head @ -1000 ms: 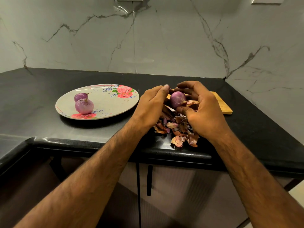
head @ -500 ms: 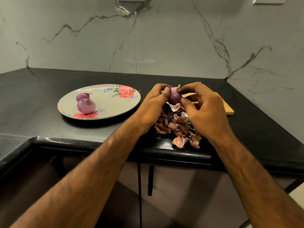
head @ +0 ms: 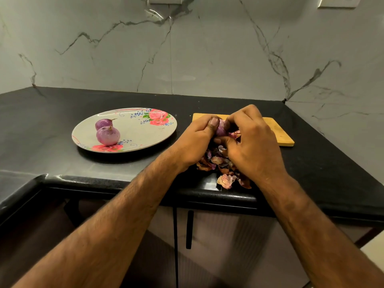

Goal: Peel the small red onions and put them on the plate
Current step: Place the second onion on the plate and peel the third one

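Above the peel pile point(head: 223, 163), left hand point(head: 195, 140) and right hand point(head: 253, 146) are both pinching one onion point(head: 221, 128); fingers are hiding its axis, direction untellable.

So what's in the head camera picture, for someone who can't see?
A left hand and right hand grip a small red onion above peels on a black counter. Two peeled onions sit on a flowered plate.

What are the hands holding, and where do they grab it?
Both hands hold one small red onion. The left hand pinches its left side; the right hand grips its right side.
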